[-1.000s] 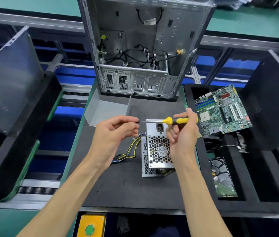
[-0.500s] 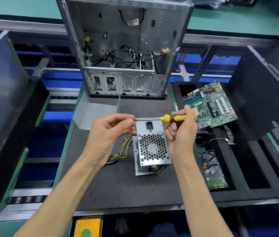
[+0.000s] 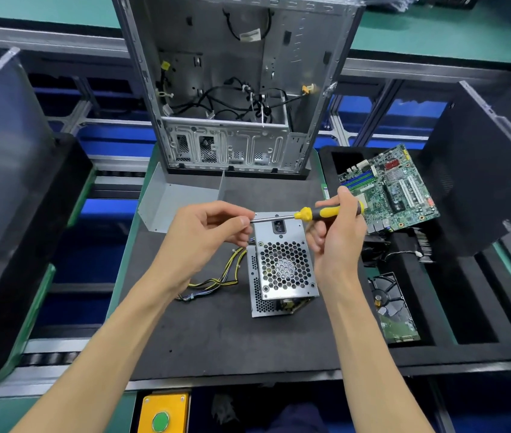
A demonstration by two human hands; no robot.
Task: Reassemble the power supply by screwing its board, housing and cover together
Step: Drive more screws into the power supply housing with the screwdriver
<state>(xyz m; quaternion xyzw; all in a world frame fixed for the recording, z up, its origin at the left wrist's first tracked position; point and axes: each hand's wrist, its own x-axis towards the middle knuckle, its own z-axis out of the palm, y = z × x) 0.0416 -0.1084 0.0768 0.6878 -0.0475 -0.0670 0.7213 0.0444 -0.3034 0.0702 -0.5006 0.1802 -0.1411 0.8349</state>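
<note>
The power supply (image 3: 282,267) stands on end on the dark surface (image 3: 216,339), fan grille up. Above it the right hand (image 3: 338,232) grips the screwdriver (image 3: 307,213) level while the left hand's (image 3: 204,235) fingers (image 3: 241,220) pinch its tip, probably seating a screw I cannot see.

Two hands (image 3: 204,235), one screwdriver (image 3: 307,213), one power supply (image 3: 282,270).

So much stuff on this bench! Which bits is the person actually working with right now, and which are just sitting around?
In use:
- screwdriver, handle gripped by the right hand, tip pinched by the left hand
- power supply on the mat below
- its yellow and black cables

Lying about:
- open computer case
- motherboard
- hard drive
- bent metal plate
- green button
</note>
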